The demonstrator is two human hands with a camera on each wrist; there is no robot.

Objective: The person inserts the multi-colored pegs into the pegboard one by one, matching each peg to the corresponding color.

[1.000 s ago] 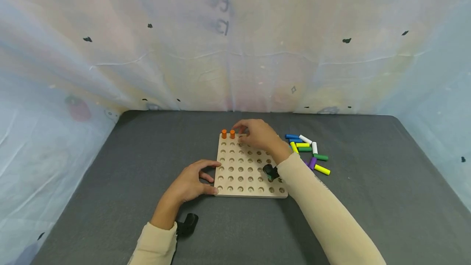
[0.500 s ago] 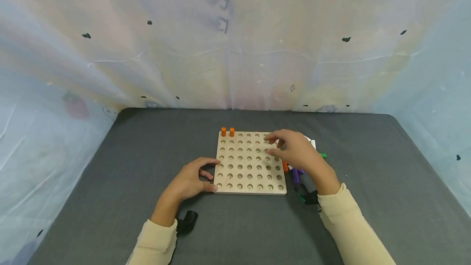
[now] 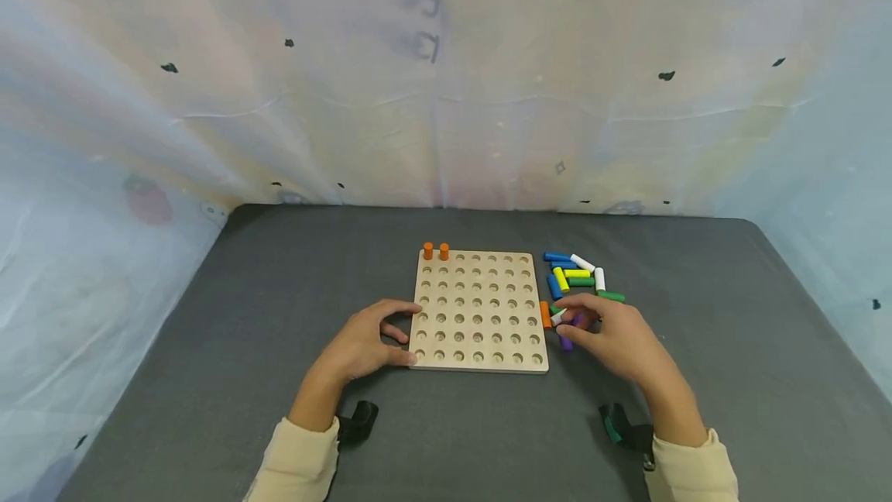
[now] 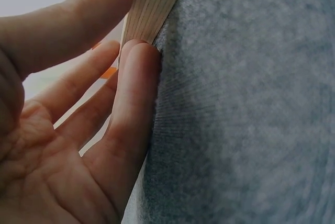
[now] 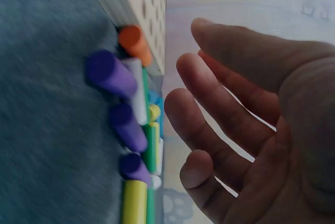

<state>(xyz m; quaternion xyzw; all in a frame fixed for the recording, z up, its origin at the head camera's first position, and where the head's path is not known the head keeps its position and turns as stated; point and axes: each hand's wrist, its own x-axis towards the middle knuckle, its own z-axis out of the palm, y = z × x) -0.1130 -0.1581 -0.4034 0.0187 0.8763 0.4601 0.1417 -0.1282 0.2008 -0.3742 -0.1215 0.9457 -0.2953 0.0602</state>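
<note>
A light wooden peg board with rows of round holes lies on the table. Two orange pegs, a left one and a right one, stand in its far left holes. My left hand rests against the board's left edge, thumb near the front corner and index finger farther back. Over the loose pegs at the board's right side hovers my right hand, fingers loosely bent and holding nothing in the right wrist view. Beneath it lie an orange peg, a white peg and purple pegs.
More loose pegs lie behind my right hand, among them blue, yellow, green and white. The dark grey tabletop ends at a pale plastic sheet at the back and sides.
My right hand has moved from the board's far row back to the right and nearer, over the loose pegs. My left hand stays at the board's left edge.
</note>
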